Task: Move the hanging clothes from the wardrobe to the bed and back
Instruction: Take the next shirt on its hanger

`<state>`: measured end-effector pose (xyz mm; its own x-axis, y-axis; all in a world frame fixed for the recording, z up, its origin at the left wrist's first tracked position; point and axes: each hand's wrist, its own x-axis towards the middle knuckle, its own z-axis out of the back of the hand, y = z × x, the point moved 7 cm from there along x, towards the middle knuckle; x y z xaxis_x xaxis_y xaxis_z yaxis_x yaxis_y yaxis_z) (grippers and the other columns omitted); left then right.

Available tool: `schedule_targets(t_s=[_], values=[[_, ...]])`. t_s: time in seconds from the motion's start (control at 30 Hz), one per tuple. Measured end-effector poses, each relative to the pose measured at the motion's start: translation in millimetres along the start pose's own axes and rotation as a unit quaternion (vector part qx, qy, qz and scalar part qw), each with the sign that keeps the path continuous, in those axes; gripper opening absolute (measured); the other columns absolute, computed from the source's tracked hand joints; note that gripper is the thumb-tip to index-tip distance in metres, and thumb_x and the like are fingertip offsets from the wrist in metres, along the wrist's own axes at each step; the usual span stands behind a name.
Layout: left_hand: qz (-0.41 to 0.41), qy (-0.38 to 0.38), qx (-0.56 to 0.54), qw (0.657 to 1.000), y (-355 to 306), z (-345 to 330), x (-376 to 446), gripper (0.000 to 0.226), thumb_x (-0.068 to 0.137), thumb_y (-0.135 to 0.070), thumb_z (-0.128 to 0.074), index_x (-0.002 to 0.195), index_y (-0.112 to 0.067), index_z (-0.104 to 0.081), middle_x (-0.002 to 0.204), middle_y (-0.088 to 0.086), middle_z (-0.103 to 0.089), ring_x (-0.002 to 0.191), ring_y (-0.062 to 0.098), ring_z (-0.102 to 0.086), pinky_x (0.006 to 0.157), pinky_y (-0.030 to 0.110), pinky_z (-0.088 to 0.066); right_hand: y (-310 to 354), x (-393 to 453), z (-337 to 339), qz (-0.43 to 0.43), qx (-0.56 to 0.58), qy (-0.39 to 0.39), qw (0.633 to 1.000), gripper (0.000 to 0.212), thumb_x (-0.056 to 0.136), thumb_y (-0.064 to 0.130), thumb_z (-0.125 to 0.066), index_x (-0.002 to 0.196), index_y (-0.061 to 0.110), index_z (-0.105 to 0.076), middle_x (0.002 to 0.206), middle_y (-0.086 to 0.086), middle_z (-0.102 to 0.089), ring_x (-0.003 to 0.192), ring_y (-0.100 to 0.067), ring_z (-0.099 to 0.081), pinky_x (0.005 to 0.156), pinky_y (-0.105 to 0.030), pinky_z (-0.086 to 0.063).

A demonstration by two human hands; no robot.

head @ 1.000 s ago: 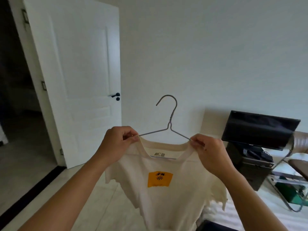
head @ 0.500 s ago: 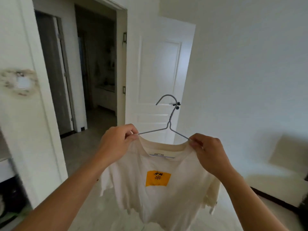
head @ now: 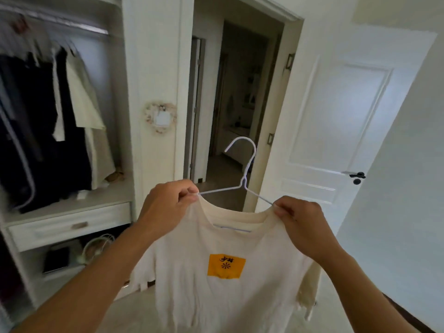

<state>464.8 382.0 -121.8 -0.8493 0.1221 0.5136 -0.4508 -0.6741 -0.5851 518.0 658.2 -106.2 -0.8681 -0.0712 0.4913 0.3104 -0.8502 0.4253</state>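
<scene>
A cream T-shirt [head: 223, 296] with an orange chest patch hangs on a white wire hanger [head: 242, 169], held up in front of me. My left hand [head: 168, 203] pinches the shirt's left shoulder together with the hanger wire. My right hand [head: 300, 224] pinches the right shoulder the same way. The hanger's hook points up and to the left, free of any rail. The open wardrobe [head: 134, 92] stands at the left, with its metal rail [head: 72, 25] near the top. The bed is out of view.
Dark and cream garments [head: 48, 121] hang from the rail. Below them sit a drawer [head: 69, 227] and a shelf with small items. An open doorway [head: 228, 111] lies straight ahead, with a white door [head: 336, 131] swung open to its right.
My view has swung left: the screen and then the right-hand wall left the frame, the doorway came to the centre and the wardrobe appeared. Both hands keep the same hold on the shirt.
</scene>
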Motion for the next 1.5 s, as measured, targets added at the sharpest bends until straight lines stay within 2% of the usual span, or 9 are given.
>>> schedule_targets(t_s=[0.27, 0.53, 0.63, 0.8, 0.97, 1.1, 1.27, 1.43, 1.5], values=[[0.074, -0.064, 0.047, 0.994, 102, 65, 33, 0.008, 0.093, -0.027, -0.065, 0.086, -0.029, -0.069, 0.075, -0.012, -0.068, 0.074, 0.008, -0.062, 0.072, 0.033, -0.053, 48, 106, -107, 0.091, 0.003, 0.064, 0.994, 0.018, 0.098, 0.027, -0.056, 0.089, 0.04, -0.063, 0.077, 0.024, -0.062, 0.071, 0.003, -0.06, 0.058, -0.006, -0.041], [0.112, -0.129, 0.172, 0.97, 191, 116, 71, 0.008, 0.093, -0.028, -0.063, 0.09, -0.032, -0.069, 0.085, -0.01, -0.058, 0.088, 0.007, -0.046, 0.069, 0.03, -0.04, 103, 192, -193, 0.155, 0.009, 0.137, 0.978, 0.016, 0.097, 0.031, -0.057, 0.085, 0.042, -0.06, 0.075, 0.025, -0.059, 0.069, 0.004, -0.058, 0.062, -0.007, -0.041], [0.132, -0.126, 0.184, 0.966, 221, 129, 89, 0.012, 0.095, -0.025, -0.059, 0.092, -0.032, -0.068, 0.083, -0.01, -0.061, 0.085, 0.007, -0.049, 0.065, 0.025, -0.037, 128, 215, -213, 0.17, 0.025, 0.171, 0.97, 0.014, 0.097, 0.033, -0.058, 0.088, 0.041, -0.065, 0.075, 0.024, -0.061, 0.07, 0.002, -0.061, 0.064, -0.011, -0.049], [0.15, -0.1, 0.218, 0.959, 272, 151, 123, 0.019, 0.099, -0.023, -0.051, 0.095, -0.032, -0.067, 0.088, -0.005, -0.062, 0.085, 0.016, -0.056, 0.072, 0.034, -0.046, 179, 245, -246, 0.202, 0.037, 0.226, 0.952, 0.016, 0.097, 0.036, -0.055, 0.093, 0.031, -0.07, 0.076, 0.014, -0.068, 0.07, -0.003, -0.065, 0.07, -0.024, -0.058], [0.148, -0.105, 0.191, 0.965, 318, 176, 166, 0.019, 0.1, -0.021, -0.053, 0.098, -0.029, -0.07, 0.088, -0.006, -0.068, 0.083, 0.014, -0.06, 0.065, 0.028, -0.045, 227, 280, -272, 0.197, 0.069, 0.172, 0.963, 0.016, 0.094, 0.029, -0.06, 0.083, 0.026, -0.07, 0.068, 0.007, -0.067, 0.065, -0.011, -0.063, 0.065, -0.034, -0.056], [0.115, -0.073, 0.149, 0.979, 343, 194, 202, 0.024, 0.101, -0.02, -0.05, 0.114, -0.027, -0.069, 0.104, -0.005, -0.07, 0.096, 0.015, -0.062, 0.084, 0.038, -0.052, 249, 316, -292, 0.151, 0.077, 0.121, 0.978, 0.017, 0.091, 0.024, -0.064, 0.075, 0.027, -0.068, 0.064, 0.006, -0.066, 0.062, -0.011, -0.062, 0.061, -0.031, -0.054], [0.06, -0.045, 0.151, 0.986, 370, 212, 239, 0.029, 0.1, -0.018, -0.051, 0.122, -0.029, -0.066, 0.107, -0.007, -0.069, 0.097, 0.012, -0.061, 0.086, 0.036, -0.051, 266, 357, -318, 0.102, 0.076, 0.079, 0.989, 0.02, 0.09, 0.022, -0.064, 0.07, 0.027, -0.067, 0.061, 0.006, -0.064, 0.06, -0.011, -0.061, 0.055, -0.03, -0.053], [0.039, -0.052, 0.149, 0.987, 399, 222, 270, 0.025, 0.098, -0.017, -0.056, 0.117, -0.027, -0.068, 0.084, -0.017, -0.056, 0.09, 0.012, -0.059, 0.079, 0.03, -0.049, 281, 393, -341, 0.071, 0.094, 0.051, 0.992, 0.026, 0.088, 0.017, -0.064, 0.064, 0.028, -0.064, 0.058, 0.006, -0.063, 0.064, -0.007, -0.059, 0.051, -0.02, -0.045], [0.038, -0.052, 0.154, 0.986, 411, 223, 284, 0.024, 0.098, -0.019, -0.057, 0.118, -0.029, -0.067, 0.089, -0.016, -0.06, 0.093, 0.012, -0.06, 0.081, 0.028, -0.049, 286, 410, -351, 0.065, 0.088, 0.051, 0.993, 0.025, 0.088, 0.016, -0.063, 0.065, 0.025, -0.065, 0.059, 0.005, -0.063, 0.065, -0.008, -0.059, 0.054, -0.019, -0.045]])
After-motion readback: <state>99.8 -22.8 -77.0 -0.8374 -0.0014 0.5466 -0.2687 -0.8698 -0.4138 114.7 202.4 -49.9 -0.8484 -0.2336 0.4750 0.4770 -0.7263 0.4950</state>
